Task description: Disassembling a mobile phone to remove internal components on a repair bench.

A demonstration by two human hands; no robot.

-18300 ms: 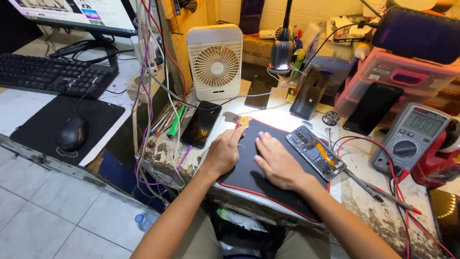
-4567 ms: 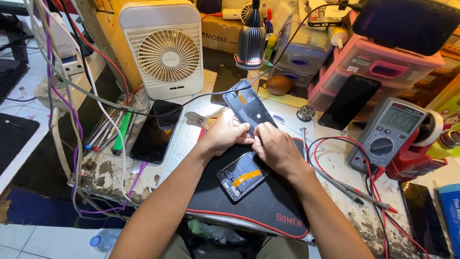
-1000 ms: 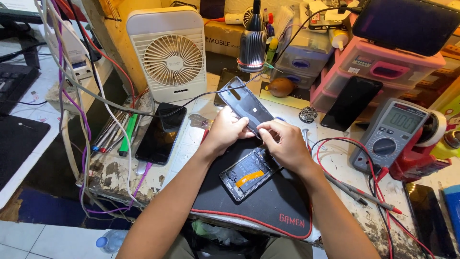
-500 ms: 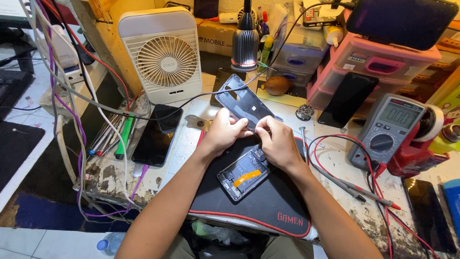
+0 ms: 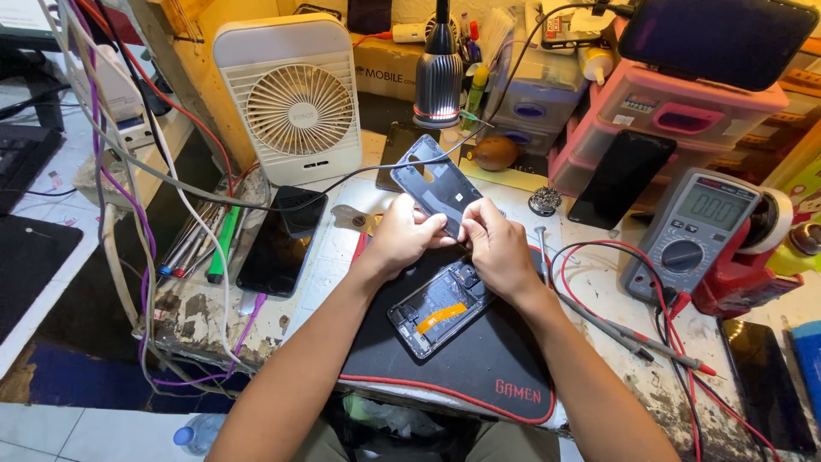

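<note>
Worn white workbench (image 5: pixel 590 299) — black mat (image 5: pixel 479 359), dark phone (image 5: pixel 280 242), grey multimeter (image 5: pixel 691 231), white fan (image 5: pixel 295 103)

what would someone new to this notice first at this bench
At the centre, the left hand and right hand together hold a dark grey plastic phone back cover, tilted up above an opened phone body with an orange strip inside, which lies on a black red-edged mat. Behind stands a white boxy desk fan; on the right lies a grey multimeter with red leads.
</note>
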